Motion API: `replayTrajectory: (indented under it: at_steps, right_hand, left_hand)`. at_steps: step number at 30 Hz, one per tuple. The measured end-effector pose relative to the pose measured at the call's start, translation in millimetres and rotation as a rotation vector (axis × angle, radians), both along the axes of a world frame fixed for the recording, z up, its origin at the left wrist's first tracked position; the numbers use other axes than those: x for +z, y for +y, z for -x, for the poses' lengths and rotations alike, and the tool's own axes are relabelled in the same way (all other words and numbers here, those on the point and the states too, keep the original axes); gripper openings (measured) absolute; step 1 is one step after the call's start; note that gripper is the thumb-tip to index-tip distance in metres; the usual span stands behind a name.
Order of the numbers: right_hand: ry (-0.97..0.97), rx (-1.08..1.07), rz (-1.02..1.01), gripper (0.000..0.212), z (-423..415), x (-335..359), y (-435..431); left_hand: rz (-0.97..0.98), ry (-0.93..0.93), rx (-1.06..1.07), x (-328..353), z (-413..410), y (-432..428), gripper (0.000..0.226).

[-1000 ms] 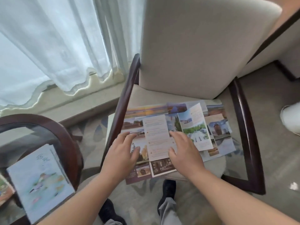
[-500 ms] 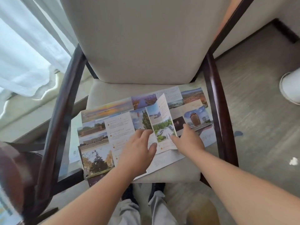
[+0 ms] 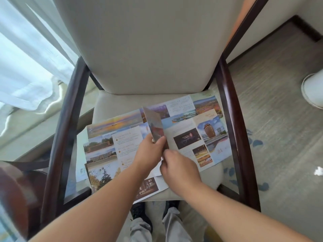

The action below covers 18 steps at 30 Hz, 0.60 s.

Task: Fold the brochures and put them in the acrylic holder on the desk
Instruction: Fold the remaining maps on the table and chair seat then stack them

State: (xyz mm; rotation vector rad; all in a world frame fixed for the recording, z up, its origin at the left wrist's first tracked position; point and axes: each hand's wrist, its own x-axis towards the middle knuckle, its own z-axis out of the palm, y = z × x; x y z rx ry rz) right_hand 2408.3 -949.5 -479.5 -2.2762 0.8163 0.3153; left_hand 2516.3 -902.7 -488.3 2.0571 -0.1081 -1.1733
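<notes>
Brochures lie unfolded across the seat of a cushioned chair, overlapping one another and covering most of the seat from the left armrest to the right one. Near left sheets show buildings and trees; far right sheets show a round tower and a night scene. One sheet edge hangs over the near lip of the seat. Holder and desk are not in view.

Chair has a pale upholstered back and dark wooden arms. Floor is carpeted in grey with blue marks at right. White curtain hangs at far left. Round white object stands at the right edge.

Left hand pinches one brochure panel between thumb and fingers, raising it upright along its crease at seat centre. Right hand sits just beside the left, near the panel's lower end; whether its fingers are closed on the paper cannot be told because of blur.
</notes>
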Motion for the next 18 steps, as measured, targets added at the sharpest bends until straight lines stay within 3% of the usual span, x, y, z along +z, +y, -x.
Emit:
replayTrajectory:
  at_steps: [3, 7, 9, 11, 13, 15, 18]
  right_hand:
    - [-0.118, -0.033, -0.164, 0.032, -2, 16, 6]
    - [-0.119, -0.388, -0.239, 0.066, -13, 29, -23]
    - [-0.092, -0.593, -0.499, 0.077, -24, 39, -40]
    - [-0.152, -0.716, -0.864, 0.064, -33, 46, -48]
    - [-0.229, -0.7, -1.042, 0.03, -40, 58, -46]
    - [-0.274, -0.696, -1.006, 0.016, -46, 68, -39]
    - [-0.318, -0.701, -0.892, 0.016, -54, 81, -31]
  left_hand:
    - [0.01, 0.003, 0.121, 16, -20, 8, 0.02]
    - [0.199, 0.214, 0.296, 47, -44, 29, 0.016]
    - [0.285, 0.317, 0.328, 64, -50, 38, 0.015]
    - [0.333, 0.378, 0.312, 82, -53, 45, 0.016]
    - [0.337, 0.355, 0.277, 95, -54, 50, 0.017]
    - [0.322, 0.279, 0.25, 107, -52, 53, 0.017]
    - [0.273, 0.018, 0.209, 117, -51, 59, 0.01]
